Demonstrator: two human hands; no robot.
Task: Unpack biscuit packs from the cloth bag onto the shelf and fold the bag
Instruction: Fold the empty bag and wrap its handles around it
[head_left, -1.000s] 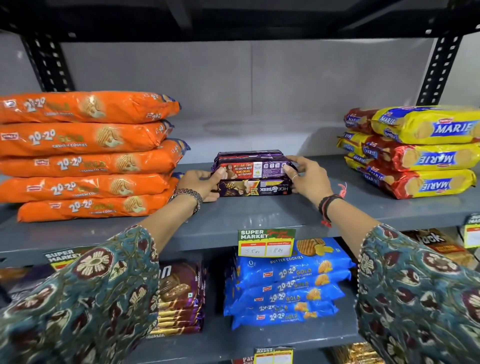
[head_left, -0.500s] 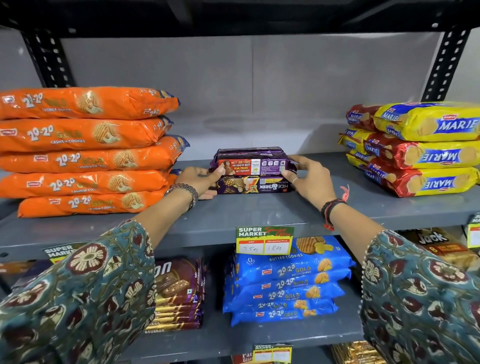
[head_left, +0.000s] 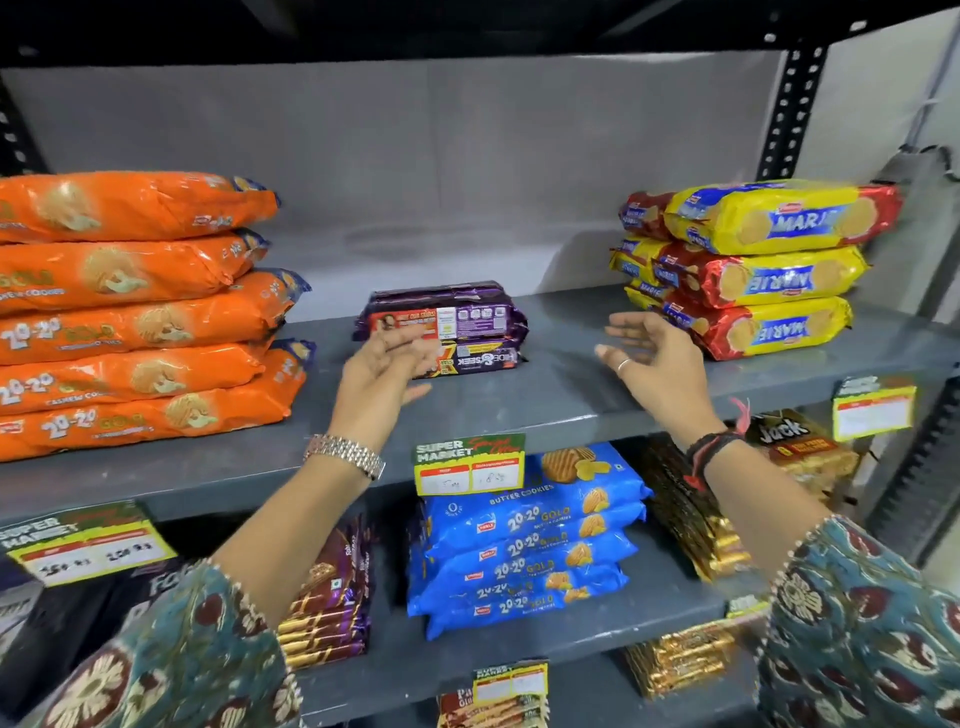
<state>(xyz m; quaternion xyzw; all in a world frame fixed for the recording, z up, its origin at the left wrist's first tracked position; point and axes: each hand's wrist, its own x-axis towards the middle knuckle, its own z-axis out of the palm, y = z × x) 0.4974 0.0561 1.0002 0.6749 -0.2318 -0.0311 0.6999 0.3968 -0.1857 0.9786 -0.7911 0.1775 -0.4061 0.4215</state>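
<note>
Two purple Hide & Seek biscuit packs (head_left: 467, 325) lie stacked in the middle of the grey shelf (head_left: 545, 395). My left hand (head_left: 384, 369) hovers just in front of their left end, fingers apart and empty, covering part of the lower pack. My right hand (head_left: 649, 358) is off to the right of the stack, clear of it, fingers spread and holding nothing. The cloth bag is not in view.
Orange 20-20 cashew cookie packs (head_left: 135, 312) are piled at the shelf's left, yellow and red Marie packs (head_left: 753, 270) at its right. Below sit blue 20-20 butter cookie packs (head_left: 524, 545), brown packs (head_left: 327, 597), gold packs (head_left: 696, 525) and price tags (head_left: 467, 465).
Both hands have let go of the purple stack and drawn back from it. The right hand moved well to the right; the stack stays put on the shelf.
</note>
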